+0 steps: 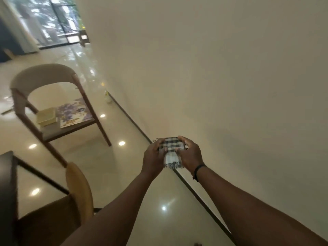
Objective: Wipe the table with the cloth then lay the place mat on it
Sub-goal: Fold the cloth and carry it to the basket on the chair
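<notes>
Out in front, above the glossy floor (134,174), the left hand (154,158) and right hand (190,155) both grip a folded checked cloth (170,148) between curled fingers. Farther left, a floral place mat (74,112) lies on a chair (53,103) seat.

— On the far chair's seat (71,129)?
— A floral place mat (75,112) at the right side, a pale box (46,116) just beside it, toward the left edge.
— On the glossy floor (110,167)?
— Both chairs.
</notes>
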